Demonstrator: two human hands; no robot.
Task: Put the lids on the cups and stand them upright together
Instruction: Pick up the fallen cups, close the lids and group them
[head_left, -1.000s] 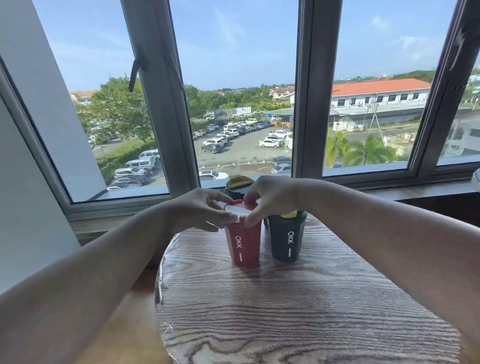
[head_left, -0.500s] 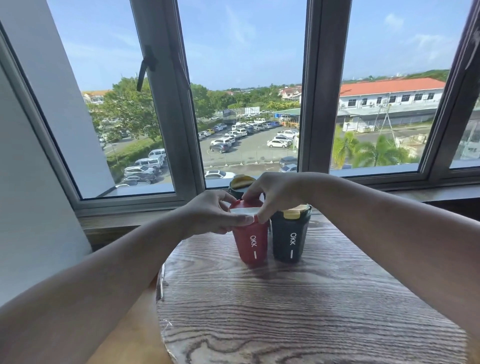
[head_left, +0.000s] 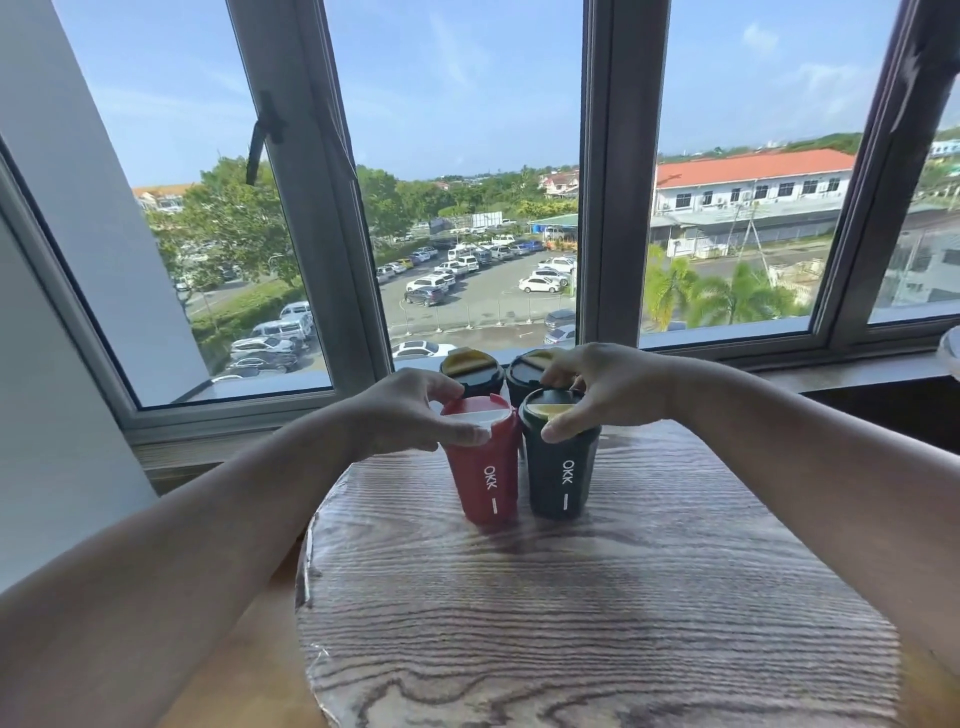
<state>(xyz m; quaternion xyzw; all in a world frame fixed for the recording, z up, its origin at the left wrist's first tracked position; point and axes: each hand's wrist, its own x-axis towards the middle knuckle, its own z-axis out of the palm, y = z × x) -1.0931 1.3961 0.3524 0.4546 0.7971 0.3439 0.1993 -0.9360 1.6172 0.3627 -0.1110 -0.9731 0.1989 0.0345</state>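
We see the left hand (head_left: 415, 410) just left of the frame's centre. Its thumb lies on the near rim and its fingers curl over the far rim of the red lid (head_left: 475, 414), so it grasps that lid from above. The lid has a white flap across it and sits on the red cup (head_left: 488, 470), which stands upright on the bench (head_left: 597, 613) and bears white lettering down its side.

Just right of centre, the right hand (head_left: 602, 395) grasps the dark lid (head_left: 548, 408) in the same way: its thumb presses the near rim and its fingers arch over the far edge. This lid shows a yellow flap and sits on the front dark cup (head_left: 561, 478), which is upright and stands just beside the red cup. We cannot tell whether the two cups touch.

Directly behind them, towards the window (head_left: 618, 208), stand two more dark cups. The rear left cup (head_left: 470, 371) carries a dark lid with a yellow flap. The rear right cup (head_left: 527, 374) is partly hidden by the right hand's fingers. All four cups are grouped at the far edge of the round, wood-grained bench, which fills the lower middle of the frame. Both bare forearms reach in from the lower corners. Through the window, across the upper half, we see a car park (head_left: 467, 291) and an orange-roofed building (head_left: 748, 192) under a blue sky.
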